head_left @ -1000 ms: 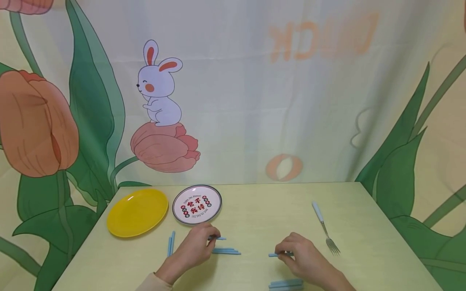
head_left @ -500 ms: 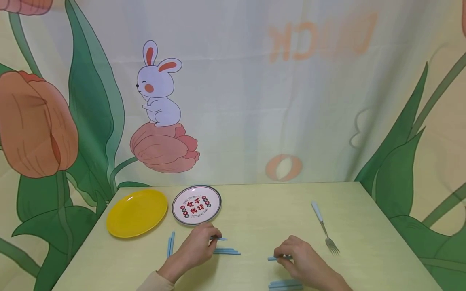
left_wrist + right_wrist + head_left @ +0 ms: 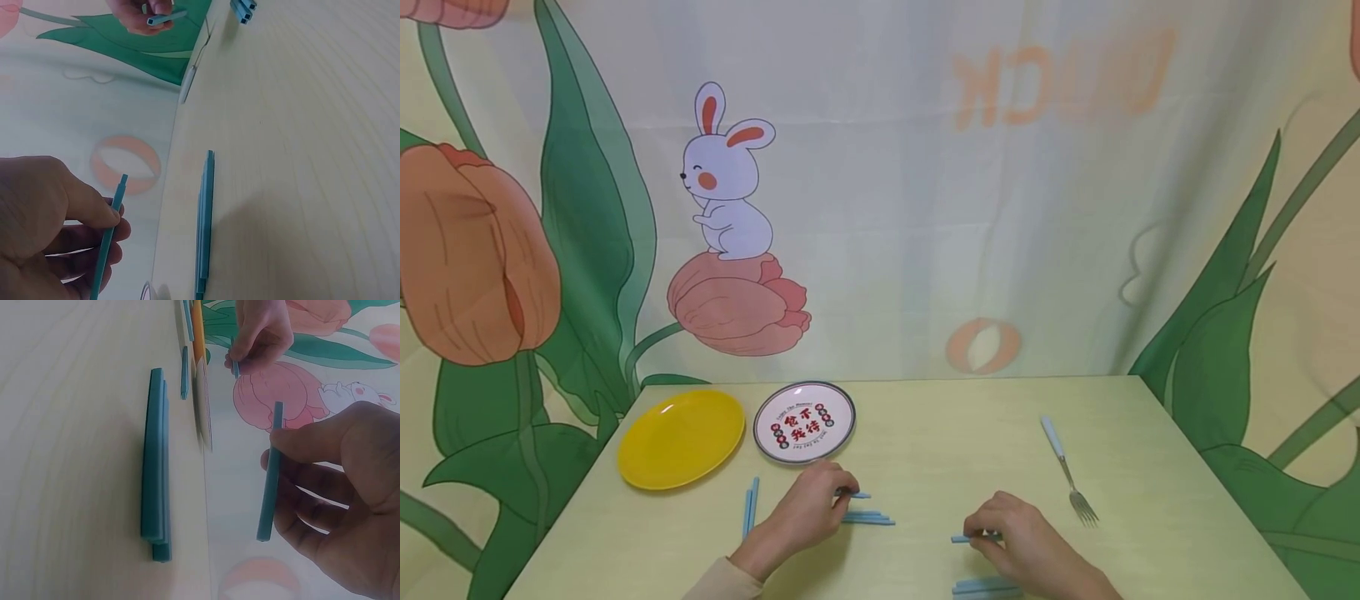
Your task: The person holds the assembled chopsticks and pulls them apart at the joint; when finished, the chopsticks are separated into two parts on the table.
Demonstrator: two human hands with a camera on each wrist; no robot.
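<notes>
My left hand [image 3: 808, 508] pinches a slim blue chopstick section [image 3: 106, 250] between thumb and fingers, raised over the table. A narrower stepped tip shows at its upper end in the left wrist view. Under that hand lie several thin blue sections [image 3: 872, 518], side by side. On the right, my right hand [image 3: 1026, 537] grips a thicker blue chopstick section [image 3: 270, 487], its near end pointing left in the head view. Below this hand, at the bottom of the head view, a bundle of thick blue sections [image 3: 985, 588] rests on the table. A gap separates the two held pieces.
Farther left lie more blue sections [image 3: 750, 508], pointing away from me. A yellow plate [image 3: 681, 442] and a white plate [image 3: 838, 425] with red characters stand at the back left. A fork [image 3: 1063, 467] lies at the right. A printed curtain [image 3: 880, 208] hangs behind the table.
My right hand has come slightly toward the front edge with its chopstick section. The left hand, still pinching its piece, has shifted a little to the right.
</notes>
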